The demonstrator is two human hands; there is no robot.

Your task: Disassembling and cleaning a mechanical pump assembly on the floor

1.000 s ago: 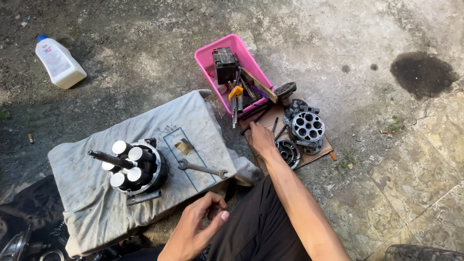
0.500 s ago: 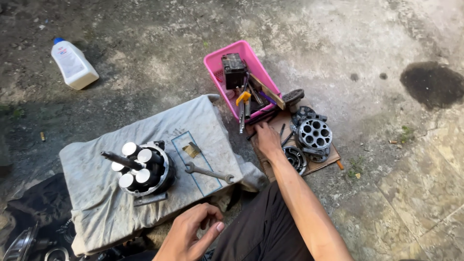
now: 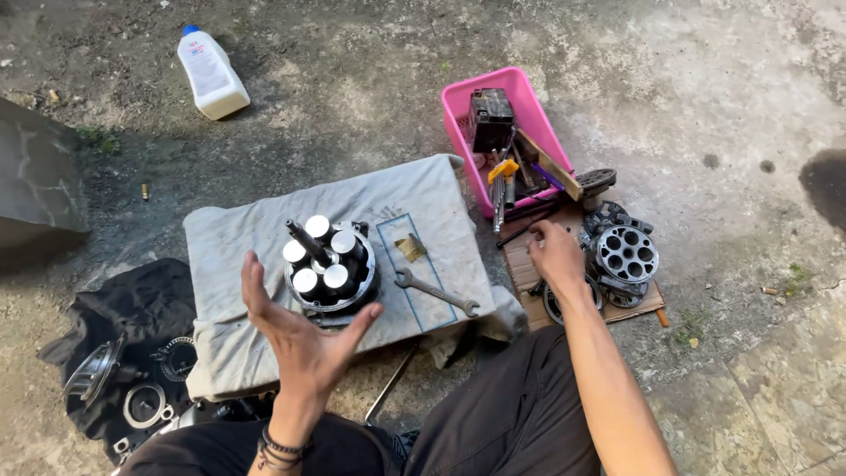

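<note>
Left hand (image 3: 300,339) spread open, empty, at 6 o'clock of round metal piston block (image 3: 330,264) on grey cloth (image 3: 238,256). Right hand (image 3: 555,251) loosely open, fingers on dark parts, 9 o'clock of perforated steel cylinder disc (image 3: 626,256). Risk: blind reach could knock parts off cardboard (image 3: 529,273).

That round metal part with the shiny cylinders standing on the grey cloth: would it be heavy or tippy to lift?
The piston assembly looks like solid metal, so probably heavy for its size. Its broad round base on the grey cloth suggests it resists tipping. The polished cylinder tops may be slippery, perhaps oily; the protruding shaft offers a grip.
</note>
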